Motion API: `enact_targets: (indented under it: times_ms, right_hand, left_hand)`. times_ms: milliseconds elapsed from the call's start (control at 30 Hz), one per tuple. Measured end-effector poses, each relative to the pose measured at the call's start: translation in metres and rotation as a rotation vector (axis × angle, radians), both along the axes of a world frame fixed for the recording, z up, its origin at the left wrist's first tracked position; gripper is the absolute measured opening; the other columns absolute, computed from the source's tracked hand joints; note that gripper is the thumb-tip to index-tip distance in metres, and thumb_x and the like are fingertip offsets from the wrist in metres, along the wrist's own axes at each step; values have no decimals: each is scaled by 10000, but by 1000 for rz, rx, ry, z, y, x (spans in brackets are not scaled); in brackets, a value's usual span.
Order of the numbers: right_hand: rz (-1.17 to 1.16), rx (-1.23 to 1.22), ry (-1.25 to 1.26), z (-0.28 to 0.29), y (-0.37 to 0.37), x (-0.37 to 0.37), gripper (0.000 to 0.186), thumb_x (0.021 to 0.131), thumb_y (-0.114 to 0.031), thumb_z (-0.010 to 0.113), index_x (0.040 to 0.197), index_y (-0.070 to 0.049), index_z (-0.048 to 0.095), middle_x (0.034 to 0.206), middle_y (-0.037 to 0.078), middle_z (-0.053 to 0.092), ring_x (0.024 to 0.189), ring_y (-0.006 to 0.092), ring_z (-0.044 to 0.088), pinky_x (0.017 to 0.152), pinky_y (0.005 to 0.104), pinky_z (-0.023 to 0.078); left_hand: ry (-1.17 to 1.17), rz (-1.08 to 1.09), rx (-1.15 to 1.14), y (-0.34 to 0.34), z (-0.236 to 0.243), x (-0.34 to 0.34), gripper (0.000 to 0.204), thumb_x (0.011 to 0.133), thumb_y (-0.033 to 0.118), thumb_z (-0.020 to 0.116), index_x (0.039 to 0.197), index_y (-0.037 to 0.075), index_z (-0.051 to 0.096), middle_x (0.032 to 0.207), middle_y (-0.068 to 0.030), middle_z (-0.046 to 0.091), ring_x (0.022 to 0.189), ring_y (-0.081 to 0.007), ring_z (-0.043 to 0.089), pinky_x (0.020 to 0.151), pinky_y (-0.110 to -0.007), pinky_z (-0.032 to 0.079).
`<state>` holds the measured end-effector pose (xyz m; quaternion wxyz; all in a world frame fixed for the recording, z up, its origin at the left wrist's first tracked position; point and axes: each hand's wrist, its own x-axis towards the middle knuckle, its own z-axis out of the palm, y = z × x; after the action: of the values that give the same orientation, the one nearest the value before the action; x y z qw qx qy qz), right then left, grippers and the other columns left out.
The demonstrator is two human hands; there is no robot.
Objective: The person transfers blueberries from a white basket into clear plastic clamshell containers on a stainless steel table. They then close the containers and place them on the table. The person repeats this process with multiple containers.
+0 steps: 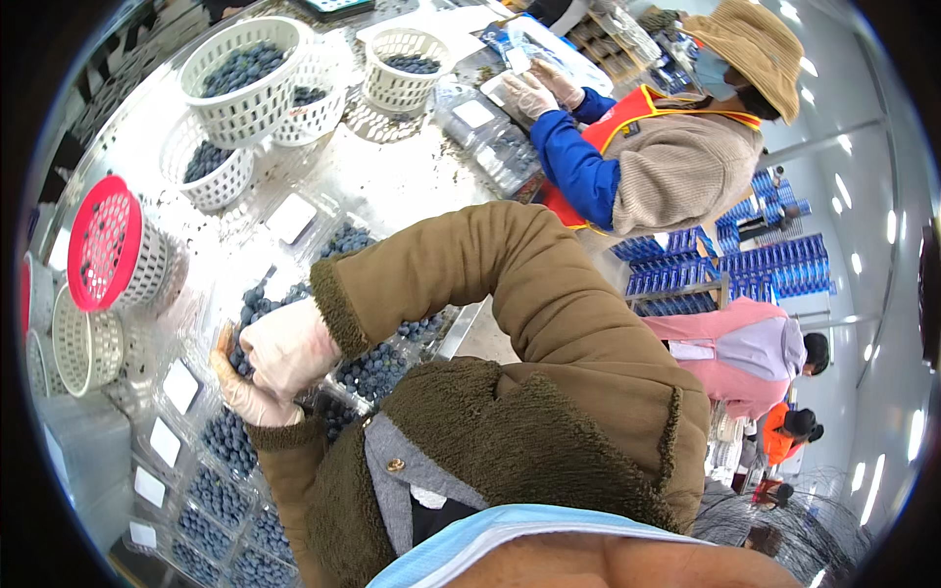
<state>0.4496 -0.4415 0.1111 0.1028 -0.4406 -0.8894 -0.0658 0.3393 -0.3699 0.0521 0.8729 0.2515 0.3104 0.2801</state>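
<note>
Both of my hands wear pale thin gloves and meet over clear plastic boxes of blueberries. My left hand (253,396) is cupped, its fingers curled around several dark blueberries (241,359). Pressed close against it, my right hand (290,345) is closed with its back upward. Its fingertips are hidden, so what they hold does not show. Just beyond the hands lie more blueberries (257,304) in an open clear box. Filled boxes (372,373) stand by my right forearm, and others (218,495) sit in rows nearer me, with white labelled lids (180,386) folded out to the left.
White perforated baskets (240,106) of blueberries stand at the far left of the metal table (392,162). A red-rimmed basket (110,245) tilts at left. Across the right side, a co-worker (676,167) in gloves handles closed boxes (490,137). Blue stacked cartons (774,269) stand behind.
</note>
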Motion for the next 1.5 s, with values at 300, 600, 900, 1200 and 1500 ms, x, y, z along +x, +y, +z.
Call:
enact_targets:
  times_ms: [300,600,900,1200,1500]
  right_hand:
    - [-51,-198,471,35,15,22,73,631,-116,617,702,-114,635,666,31,589,676,210,598,629,341,479]
    - [-488,30,1059,54,179,86,143,828,-141,582,912,-30,616,694,63,575,636,129,534,582,257,443]
    - [-319,13,741,21,72,82,155,781,-132,663,931,-97,642,709,12,602,613,111,560,575,229,491]
    - [-411,-24,403,10,-46,48,275,790,-142,617,1052,-79,561,816,76,555,694,224,564,599,308,486]
    - [-322,-45,342,15,-59,13,321,768,-32,571,1082,-75,526,757,74,539,636,224,543,564,324,482]
  left_hand:
    - [-119,-16,-86,6,10,-6,362,899,373,471,996,35,558,898,-73,604,845,-175,572,803,-310,475]
    - [-33,175,191,8,16,-13,390,923,341,449,1020,-11,584,912,-89,630,790,-166,605,731,-292,515]
    - [-52,160,-13,13,-1,-11,321,914,309,444,1019,24,550,966,-105,589,867,-194,589,780,-336,499]
    - [-194,-90,-65,-16,38,9,310,907,324,473,985,32,538,907,-97,614,793,-182,612,709,-312,519]
    - [-184,-300,-106,-14,8,0,471,908,414,353,1037,7,552,959,-156,615,842,-242,622,733,-368,536]
